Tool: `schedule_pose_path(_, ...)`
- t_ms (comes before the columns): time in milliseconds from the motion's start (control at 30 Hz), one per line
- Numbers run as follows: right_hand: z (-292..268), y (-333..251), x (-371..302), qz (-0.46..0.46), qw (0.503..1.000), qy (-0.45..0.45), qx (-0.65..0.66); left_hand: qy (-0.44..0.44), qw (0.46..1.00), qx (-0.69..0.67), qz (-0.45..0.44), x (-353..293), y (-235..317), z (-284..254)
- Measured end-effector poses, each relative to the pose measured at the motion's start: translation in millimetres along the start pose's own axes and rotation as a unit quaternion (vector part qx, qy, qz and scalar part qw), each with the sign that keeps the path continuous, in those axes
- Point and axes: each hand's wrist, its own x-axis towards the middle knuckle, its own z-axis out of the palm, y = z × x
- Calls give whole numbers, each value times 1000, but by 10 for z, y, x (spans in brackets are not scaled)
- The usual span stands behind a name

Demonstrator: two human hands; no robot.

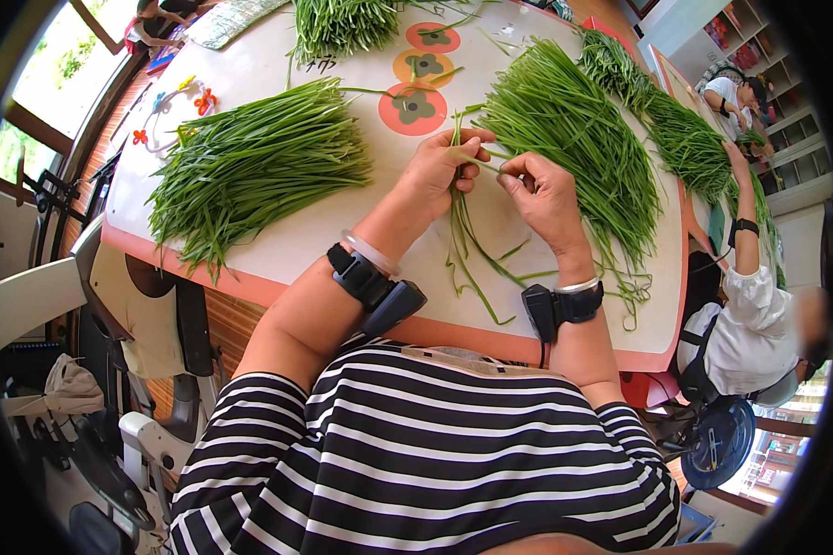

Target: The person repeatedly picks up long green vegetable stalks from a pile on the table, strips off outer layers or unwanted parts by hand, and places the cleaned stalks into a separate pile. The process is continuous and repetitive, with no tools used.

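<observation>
Over the middle of the table, my left hand [435,176] is closed round a thin bunch of green chives [458,227], whose long blades hang down toward the near edge. Just to the right, my right hand [548,199] pinches a chive blade that stretches across from the left hand. A large heap of chives [574,139] lies beyond and right of my right hand. Another wide pile of chives [259,166] rests on the left side of the table. Loose blades [627,294] are scattered near the front right edge.
The white table [398,277] has a pink border and round flower prints [412,109]. More chives [338,28] lie at its far side. A person in white [750,324] works at the right beside a long chive heap [685,139]. A chair [143,314] stands at left.
</observation>
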Motion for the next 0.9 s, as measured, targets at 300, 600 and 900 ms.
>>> schedule_pose_path(300,29,90,6,9,999,33,-1,-15,998,25,48,-56,43,88)
schedule_pose_path(600,-56,116,76,-78,971,193,-117,13,991,124,56,-45,6,74)
schedule_pose_path(900,-57,235,175,-33,954,107,-278,-45,998,-27,25,-84,45,92)
